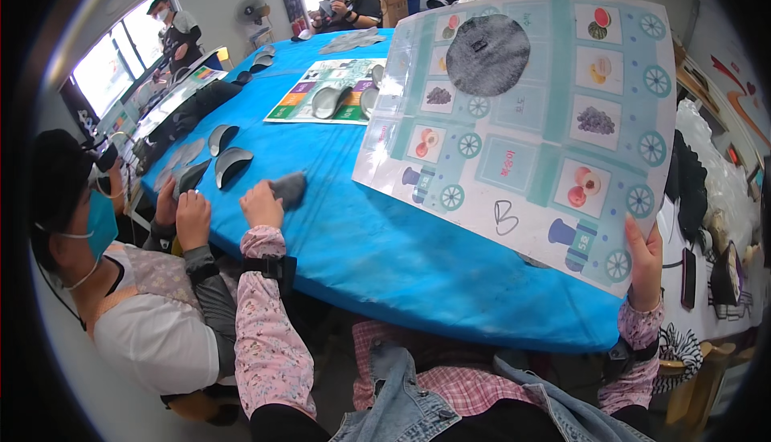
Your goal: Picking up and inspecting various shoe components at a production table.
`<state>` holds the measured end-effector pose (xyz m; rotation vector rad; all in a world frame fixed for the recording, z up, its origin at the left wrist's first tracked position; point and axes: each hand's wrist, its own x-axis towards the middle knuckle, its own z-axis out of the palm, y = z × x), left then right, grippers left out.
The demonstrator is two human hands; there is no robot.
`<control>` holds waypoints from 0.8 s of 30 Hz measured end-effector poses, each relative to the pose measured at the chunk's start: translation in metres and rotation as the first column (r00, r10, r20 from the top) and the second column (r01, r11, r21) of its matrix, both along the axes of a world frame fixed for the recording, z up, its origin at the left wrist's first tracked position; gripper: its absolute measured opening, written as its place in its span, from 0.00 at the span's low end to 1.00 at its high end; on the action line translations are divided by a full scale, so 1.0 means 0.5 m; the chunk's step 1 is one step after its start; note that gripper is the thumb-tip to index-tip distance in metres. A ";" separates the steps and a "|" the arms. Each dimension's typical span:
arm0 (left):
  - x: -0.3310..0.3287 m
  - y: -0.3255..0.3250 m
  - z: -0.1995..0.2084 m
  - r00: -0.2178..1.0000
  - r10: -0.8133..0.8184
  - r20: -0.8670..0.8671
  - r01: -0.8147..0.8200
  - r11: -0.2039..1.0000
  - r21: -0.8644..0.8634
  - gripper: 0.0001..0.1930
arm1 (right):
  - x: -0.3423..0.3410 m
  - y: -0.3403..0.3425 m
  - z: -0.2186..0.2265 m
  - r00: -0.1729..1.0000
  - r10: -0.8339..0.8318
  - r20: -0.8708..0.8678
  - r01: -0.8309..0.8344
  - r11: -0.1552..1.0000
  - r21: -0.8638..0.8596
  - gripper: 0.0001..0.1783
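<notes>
My right hand (645, 261) is closed on the lower right edge of a large laminated sheet (514, 173) with fruit pictures. The sheet is tilted up over the blue-covered table (337, 257). A dark grey, roundish fabric piece (487, 55) lies against the sheet's upper part. To the left, my left hand (261, 205) has its fingers curled on a small dark grey fabric piece (289, 191) at the tabletop. Beyond this hand sit grey, curved, cup-like pieces (233, 167), and flat light grey pieces (181, 157) lie farther left.
A co-worker (157, 321) sits close on my left, hands (193, 219) on a grey curved piece. Farther back is a colourful sheet (301, 105) with more curved pieces on it. Several people are around the table. A white table (671, 313) holding a dark phone-like object stands at right.
</notes>
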<state>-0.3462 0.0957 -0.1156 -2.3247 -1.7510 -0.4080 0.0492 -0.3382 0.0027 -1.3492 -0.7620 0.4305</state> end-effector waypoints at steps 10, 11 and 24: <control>0.036 0.029 0.054 0.950 -0.159 0.267 0.135 0.985 0.105 0.09 | -0.010 -0.005 -0.011 0.993 -0.083 0.085 0.081 0.996 0.027 0.16; 0.067 0.009 0.070 0.914 -0.141 0.379 0.114 0.989 0.093 0.08 | -0.013 -0.009 -0.015 0.994 -0.073 0.080 0.071 0.997 0.025 0.16; 0.400 -0.220 0.334 0.394 -0.771 0.500 0.419 0.635 0.649 0.15 | -0.146 0.066 -0.003 0.976 0.115 0.187 -0.132 0.988 0.077 0.13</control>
